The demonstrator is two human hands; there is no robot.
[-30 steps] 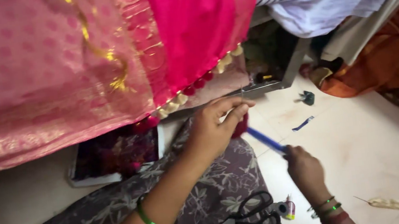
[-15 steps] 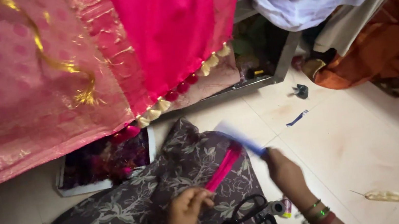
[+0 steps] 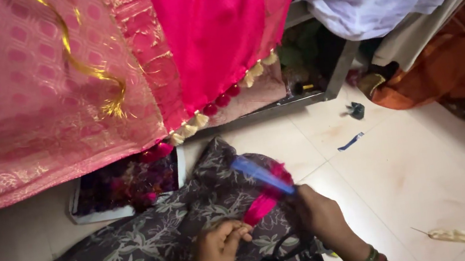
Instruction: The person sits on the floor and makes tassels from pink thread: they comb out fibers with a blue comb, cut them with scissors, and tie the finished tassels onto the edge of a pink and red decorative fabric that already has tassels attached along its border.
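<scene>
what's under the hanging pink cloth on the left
A shallow white tray of dark purple and red bits sticks out from under the pink cloth. Its back part is covered, so what lies further in cannot be seen.

Pink threads (image 3: 261, 205) — blue comb (image 3: 261, 176) — grey floral cloth (image 3: 140, 250)

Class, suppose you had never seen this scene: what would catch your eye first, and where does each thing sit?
The bright pink cloth with gold pattern hangs across the top, edged with red and cream tassels. Low in the middle, the right hand holds a blue comb against a tuft of pink threads, which the left hand pinches over a grey floral lap. An orange cloth lies at right.
</scene>
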